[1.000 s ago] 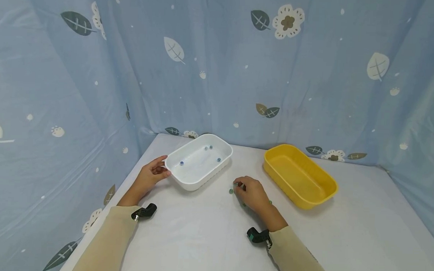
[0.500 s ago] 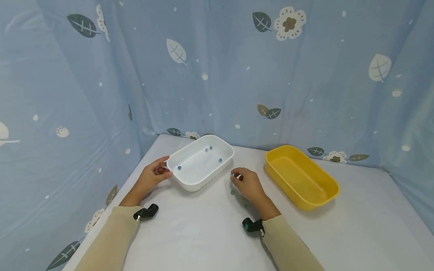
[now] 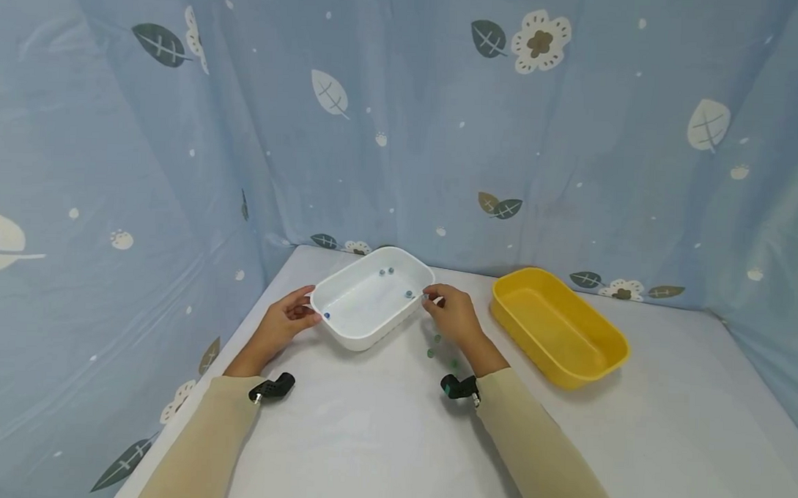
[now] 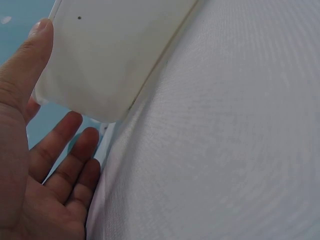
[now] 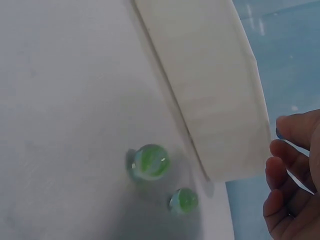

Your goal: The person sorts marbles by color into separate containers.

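My left hand [image 3: 282, 328] grips the left end of a white plastic basin [image 3: 363, 341], thumb and forefinger at its rim; the other fingers are loosely bent in the left wrist view. Several bluish glass marbles lie inside, one dark blue marble [image 3: 327, 316] at the near left end. My right hand [image 3: 454, 315] is at the basin's right rim, pinching a small blue marble [image 5: 278, 134] that the fingers mostly hide. Below that hand, green marbles lie on the white cloth, including a larger-looking green marble [image 5: 151, 162] and another green marble [image 5: 184, 201].
A yellow plastic basin [image 3: 561, 335] stands to the right of my right hand, with no marbles seen inside. A blue patterned curtain [image 3: 403, 117] hangs behind and to the left of the white-covered table [image 3: 366, 438].
My right hand has risen from among the green marbles and moved forward to the white basin's rim with the blue marble. Inside, one blue marble has rolled towards the near left end.
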The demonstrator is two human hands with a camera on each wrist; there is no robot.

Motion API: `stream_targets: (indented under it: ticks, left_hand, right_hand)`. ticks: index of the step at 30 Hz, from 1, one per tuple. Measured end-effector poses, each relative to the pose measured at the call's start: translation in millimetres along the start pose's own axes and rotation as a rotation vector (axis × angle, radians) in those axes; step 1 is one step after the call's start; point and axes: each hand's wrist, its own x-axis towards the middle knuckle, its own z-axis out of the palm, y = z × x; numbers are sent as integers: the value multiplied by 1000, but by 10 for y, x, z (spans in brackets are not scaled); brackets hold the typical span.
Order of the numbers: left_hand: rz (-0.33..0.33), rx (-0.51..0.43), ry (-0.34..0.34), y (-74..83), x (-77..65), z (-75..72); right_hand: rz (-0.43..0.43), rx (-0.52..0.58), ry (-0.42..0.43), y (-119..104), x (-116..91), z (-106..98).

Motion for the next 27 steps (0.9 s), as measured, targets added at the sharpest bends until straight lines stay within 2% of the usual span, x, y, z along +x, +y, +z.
stream_targets:
  ticks: [10, 18, 27]
  left_hand:
    - [37, 1, -9, 2, 31, 30]
    - [4, 5, -2, -2, 18, 21]
    - [2, 2, 9, 3, 0, 13]
  right_hand:
    - [9, -22, -5, -35, 190, -4]
    - [19, -28, -15, -43, 290, 18]
    - [30, -21, -6, -58, 311, 40]
